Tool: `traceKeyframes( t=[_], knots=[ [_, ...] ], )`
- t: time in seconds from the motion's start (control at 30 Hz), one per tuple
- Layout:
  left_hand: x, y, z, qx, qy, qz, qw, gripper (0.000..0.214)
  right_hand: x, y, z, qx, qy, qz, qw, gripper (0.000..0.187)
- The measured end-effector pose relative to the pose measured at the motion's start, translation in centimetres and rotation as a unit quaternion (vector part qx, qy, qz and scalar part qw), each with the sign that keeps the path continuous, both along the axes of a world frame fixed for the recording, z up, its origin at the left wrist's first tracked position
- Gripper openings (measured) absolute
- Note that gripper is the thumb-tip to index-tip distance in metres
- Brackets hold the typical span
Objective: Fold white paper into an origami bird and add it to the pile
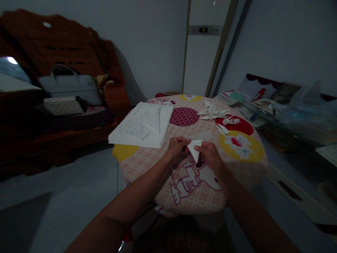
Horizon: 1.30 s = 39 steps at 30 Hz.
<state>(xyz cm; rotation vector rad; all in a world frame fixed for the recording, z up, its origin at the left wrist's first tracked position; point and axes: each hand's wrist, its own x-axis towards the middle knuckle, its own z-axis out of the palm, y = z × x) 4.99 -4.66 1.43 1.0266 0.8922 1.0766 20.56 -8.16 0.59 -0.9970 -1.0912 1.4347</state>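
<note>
Between my two hands is a small folded piece of white paper [195, 150], roughly triangular with its point toward me. My left hand [178, 149] pinches its left corner between thumb and fingers. On the other side, my right hand [210, 153] grips the right edge, thumb on top. Both hands are just above the patterned tablecloth [142, 165] of a round table. Beyond them to the right lies a cluster of folded paper figures [212, 111], with a few more folded pieces [223, 129] nearer. A stack of printed sheets [142, 124] rests to the left of my hands.
A carved wooden bench [65, 42] at the left carries a grey bag [72, 88] and a quilted purse [63, 106]. At the right, a glass-topped table [273, 114] holds papers and plastic bags [308, 109]. A tall white cabinet unit [202, 59] stands behind.
</note>
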Motion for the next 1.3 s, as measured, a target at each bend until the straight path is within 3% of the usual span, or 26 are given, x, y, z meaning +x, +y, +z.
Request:
traceKeyframes(
  t=[0.13,0.27,0.47,0.67,0.9,1.0,1.17,1.3],
  knots=[
    [0.23,-0.23,-0.22,0.004,0.035,-0.038,0.999,0.038,0.02,0.05,-0.09,0.002,-0.002,-0.027,1.000,0.028],
    [0.27,-0.21,-0.57,0.060,0.088,-0.028,0.994,0.035,-0.14,-0.14,0.16,-0.001,-0.009,-0.027,1.000,0.026],
    [-0.04,-0.14,-0.64,0.076,0.069,-0.022,0.994,0.033,-0.28,-0.24,0.40,-0.013,-0.009,-0.019,1.000,0.024],
    [0.07,0.00,-0.69,0.092,0.063,-0.084,0.990,0.038,-0.02,-0.49,0.25,-0.026,-0.042,0.021,0.999,0.018],
    [0.11,0.21,-0.72,0.128,0.084,-0.003,0.988,0.039,-0.26,-0.67,0.15,-0.026,-0.066,0.041,0.997,0.031],
    [-0.02,0.32,-0.66,0.124,0.095,0.011,0.988,0.039,-0.17,-0.67,0.03,-0.009,-0.065,0.042,0.997,0.036],
    [0.05,0.46,-0.86,0.101,0.082,-0.081,0.988,0.038,-0.10,-0.62,0.14,-0.024,-0.063,0.041,0.997,0.032],
    [0.18,0.35,-0.88,0.073,0.035,-0.058,0.995,0.039,-0.10,-0.56,0.24,-0.038,-0.059,0.058,0.996,0.033]
  ],
)
